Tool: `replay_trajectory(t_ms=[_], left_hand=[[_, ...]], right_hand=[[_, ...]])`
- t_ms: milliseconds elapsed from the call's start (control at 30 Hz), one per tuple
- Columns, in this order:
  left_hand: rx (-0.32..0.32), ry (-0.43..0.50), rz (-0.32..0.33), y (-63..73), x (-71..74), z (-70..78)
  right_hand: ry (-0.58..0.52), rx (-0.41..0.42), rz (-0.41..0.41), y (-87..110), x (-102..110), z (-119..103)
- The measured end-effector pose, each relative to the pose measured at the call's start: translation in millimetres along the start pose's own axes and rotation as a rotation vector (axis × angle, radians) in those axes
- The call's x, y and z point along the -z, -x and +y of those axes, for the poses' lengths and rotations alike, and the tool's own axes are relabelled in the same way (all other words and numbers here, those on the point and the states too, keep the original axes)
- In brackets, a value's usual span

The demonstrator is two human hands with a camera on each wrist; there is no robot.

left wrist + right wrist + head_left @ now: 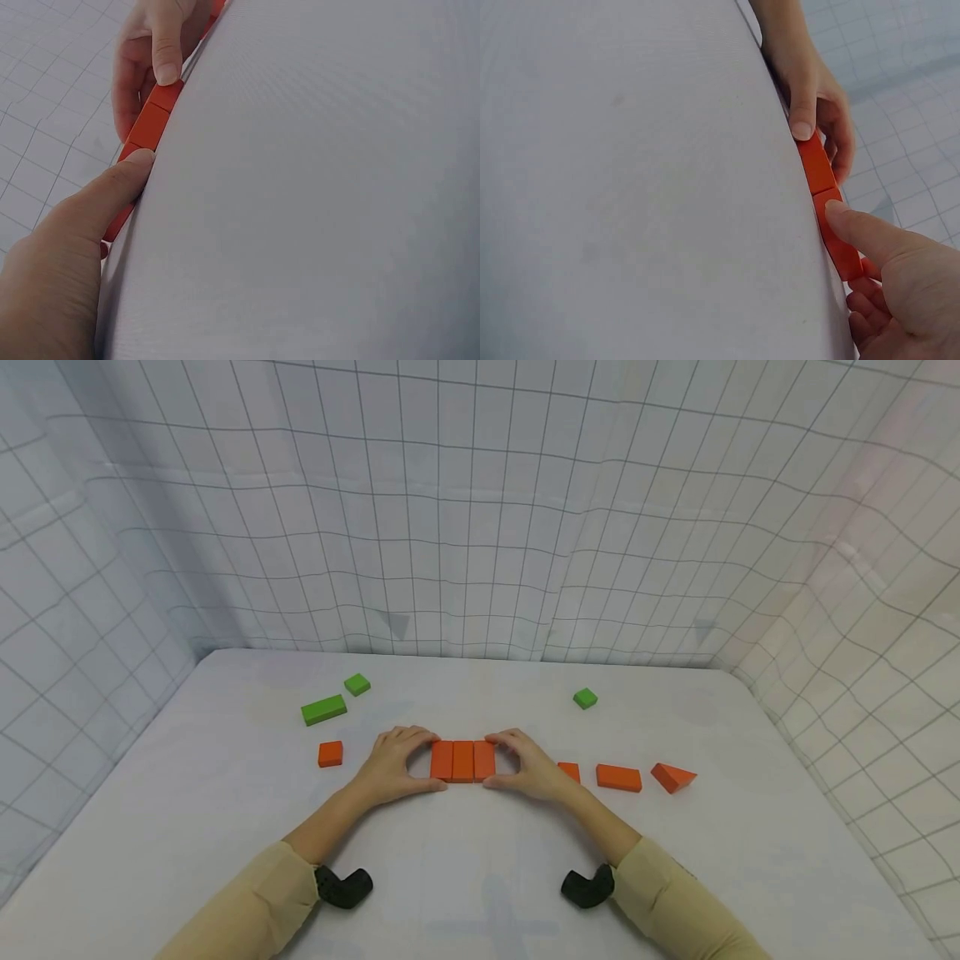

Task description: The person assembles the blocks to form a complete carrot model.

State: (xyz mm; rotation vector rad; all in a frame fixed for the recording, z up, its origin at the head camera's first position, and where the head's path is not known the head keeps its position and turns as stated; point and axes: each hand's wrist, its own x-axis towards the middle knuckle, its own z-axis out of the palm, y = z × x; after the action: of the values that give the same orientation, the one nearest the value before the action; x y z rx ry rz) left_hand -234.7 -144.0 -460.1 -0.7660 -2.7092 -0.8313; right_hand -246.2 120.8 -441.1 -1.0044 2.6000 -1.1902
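Three orange rectangular blocks lie flat side by side on the white table, their long sides touching. My left hand [392, 768] pinches the left orange block [442, 762] with the thumb at its near end and fingers at its far end. On the opposite side, my right hand [531, 768] grips the right orange block [484, 762] the same way. Between them sits the middle orange block [462, 762], touched by neither hand as far as I can see. In the left wrist view, the left thumb [139, 166] presses the near face; the right thumb [847, 214] does likewise in the right wrist view.
To the left are a small orange block [330, 753], a long green block [324, 710] and a small green block [357, 684]. Rightward lie a partly hidden orange block [570, 772], an orange rectangular block [618, 777], an orange triangular block [672, 777] and a green block [585, 697].
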Motion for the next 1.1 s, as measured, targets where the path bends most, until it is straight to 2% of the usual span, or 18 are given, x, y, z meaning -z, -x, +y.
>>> replay_trajectory(t_ms=[667,833,967,1100], left_hand=[[0.007,-0.006,-0.009,-0.1,0.8,1.3],[0.007,0.090,-0.016,3.3,8.9,1.4],[-0.009,0.156,0.054,11.3,23.8,-2.7],[-0.013,0.143,0.151,24.6,40.6,-14.0]], right_hand=[[-0.006,0.009,0.015,0.2,-3,4],[-0.009,0.009,0.009,0.9,-3,5],[-0.016,0.009,0.008,1.3,-4,5],[-0.009,0.017,0.018,0.7,-4,6]])
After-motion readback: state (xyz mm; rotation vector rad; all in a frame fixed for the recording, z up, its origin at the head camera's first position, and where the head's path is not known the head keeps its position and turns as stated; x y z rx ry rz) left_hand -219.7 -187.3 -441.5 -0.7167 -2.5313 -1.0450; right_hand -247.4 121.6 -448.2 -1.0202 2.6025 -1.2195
